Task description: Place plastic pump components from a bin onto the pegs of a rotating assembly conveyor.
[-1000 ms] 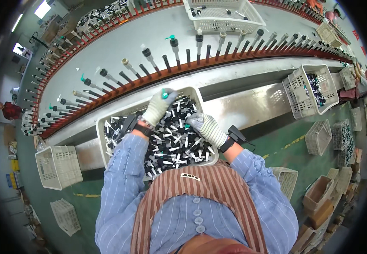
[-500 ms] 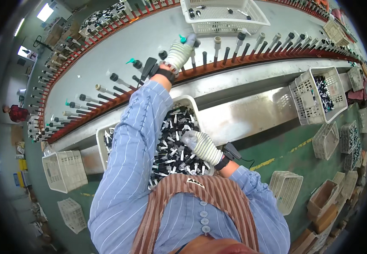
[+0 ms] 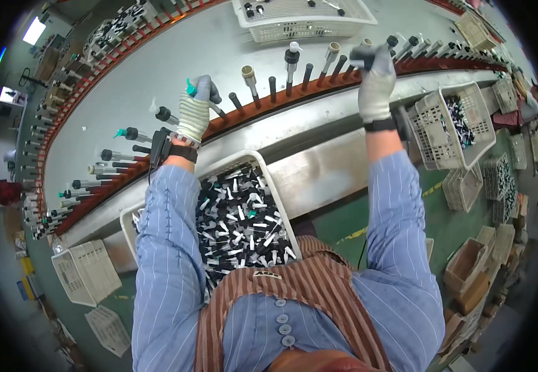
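My left hand (image 3: pixel 195 105), in a striped glove with grey fingertips, is closed round a pump head with a green nozzle (image 3: pixel 191 88) at the peg rail. Farther right, my raised right hand (image 3: pixel 377 84) is closed beside the rail; motion blurs its fingers and the dark piece (image 3: pixel 362 59) at them, whose kind I cannot tell. Between my hands, a pump with a white nozzle (image 3: pixel 292 53) and cream-topped tubes (image 3: pixel 248 74) stand on pegs. A white bin (image 3: pixel 279 204) below holds many black-and-white pump heads (image 3: pixel 238 226).
The curved brown peg rail (image 3: pixel 244 118) runs along a grey table. A shallow white basket (image 3: pixel 309 30) with a few pump parts sits beyond it. Crates (image 3: pixel 452 127) stand at the right, another crate (image 3: pixel 86 273) at the left. A person (image 3: pixel 7 193) is far left.
My right hand has risen from the bin to the rail at the right. My left hand has moved left with the green-nozzled pump head, and the pegs have shifted left in view.
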The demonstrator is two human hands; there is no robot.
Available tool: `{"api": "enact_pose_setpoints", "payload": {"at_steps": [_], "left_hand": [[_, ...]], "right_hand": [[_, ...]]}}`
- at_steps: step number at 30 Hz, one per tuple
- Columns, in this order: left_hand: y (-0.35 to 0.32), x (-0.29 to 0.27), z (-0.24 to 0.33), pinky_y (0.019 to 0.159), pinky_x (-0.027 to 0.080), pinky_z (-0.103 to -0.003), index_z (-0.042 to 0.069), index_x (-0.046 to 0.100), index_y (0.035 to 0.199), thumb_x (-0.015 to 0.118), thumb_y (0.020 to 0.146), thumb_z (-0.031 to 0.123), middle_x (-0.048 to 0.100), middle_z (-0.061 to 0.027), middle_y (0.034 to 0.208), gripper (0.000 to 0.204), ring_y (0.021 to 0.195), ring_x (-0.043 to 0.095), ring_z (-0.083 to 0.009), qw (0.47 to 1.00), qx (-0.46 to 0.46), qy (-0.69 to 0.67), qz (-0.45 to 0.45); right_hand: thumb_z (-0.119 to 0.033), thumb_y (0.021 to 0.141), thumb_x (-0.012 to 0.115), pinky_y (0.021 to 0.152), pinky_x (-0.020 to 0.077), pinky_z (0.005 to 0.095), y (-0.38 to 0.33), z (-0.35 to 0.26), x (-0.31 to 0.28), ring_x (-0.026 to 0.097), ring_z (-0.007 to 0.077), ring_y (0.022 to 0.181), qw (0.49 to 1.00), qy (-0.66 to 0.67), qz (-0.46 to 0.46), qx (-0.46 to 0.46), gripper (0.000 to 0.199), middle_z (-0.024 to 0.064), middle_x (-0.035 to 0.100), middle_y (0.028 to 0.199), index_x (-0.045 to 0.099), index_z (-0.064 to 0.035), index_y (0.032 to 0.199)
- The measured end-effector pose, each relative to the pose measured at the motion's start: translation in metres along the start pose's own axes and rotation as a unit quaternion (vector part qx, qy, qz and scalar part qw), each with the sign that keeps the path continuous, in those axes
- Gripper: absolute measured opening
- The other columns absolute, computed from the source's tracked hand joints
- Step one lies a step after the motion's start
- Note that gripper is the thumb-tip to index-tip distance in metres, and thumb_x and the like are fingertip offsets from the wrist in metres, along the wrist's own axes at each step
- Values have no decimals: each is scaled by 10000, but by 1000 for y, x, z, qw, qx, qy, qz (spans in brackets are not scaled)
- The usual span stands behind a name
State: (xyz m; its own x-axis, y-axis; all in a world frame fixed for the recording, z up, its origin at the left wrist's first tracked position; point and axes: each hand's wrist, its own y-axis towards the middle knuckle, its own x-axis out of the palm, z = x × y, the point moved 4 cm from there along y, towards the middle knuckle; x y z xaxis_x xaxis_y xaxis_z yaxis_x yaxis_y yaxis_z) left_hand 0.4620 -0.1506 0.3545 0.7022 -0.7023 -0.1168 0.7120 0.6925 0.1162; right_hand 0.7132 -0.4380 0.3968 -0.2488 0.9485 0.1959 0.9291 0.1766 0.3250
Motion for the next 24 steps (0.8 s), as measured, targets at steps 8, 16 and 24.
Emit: {"api": "enact_pose_setpoints", "payload": {"at_steps": [8, 16, 24], "left_hand": [[-18, -57, -13, 628, 482, -295, 31, 599, 791, 499, 993, 316, 589, -59, 683, 363, 675, 616, -154, 998, 12, 40, 46], [-18, -126, -35, 532, 512, -284, 37, 647, 999, 581, 1000, 322, 655, -65, 814, 293, 704, 622, -149, 995, -18, -9, 96], [-164, -92, -10, 820, 534, -421, 38, 670, 1078, 591, 921, 142, 701, -192, 981, 204, 916, 676, -376, 936, 185, 287, 87]], "right_hand": [[-366, 976, 520, 760, 475, 347, 40, 97, 92, 617, 229, 723, 922, -263, -283, 34, 401, 98, 677, 756, 692, -3, 979], [-321, 1010, 430, 724, 464, 389, -20, 38, 154, 615, 257, 752, 894, -301, -321, -87, 410, 115, 643, 746, 631, -46, 782], [-201, 930, 609, 736, 555, 418, -231, 23, 92, 689, 330, 798, 829, -320, -416, -194, 184, 149, 713, 888, 680, -62, 1027]]}}
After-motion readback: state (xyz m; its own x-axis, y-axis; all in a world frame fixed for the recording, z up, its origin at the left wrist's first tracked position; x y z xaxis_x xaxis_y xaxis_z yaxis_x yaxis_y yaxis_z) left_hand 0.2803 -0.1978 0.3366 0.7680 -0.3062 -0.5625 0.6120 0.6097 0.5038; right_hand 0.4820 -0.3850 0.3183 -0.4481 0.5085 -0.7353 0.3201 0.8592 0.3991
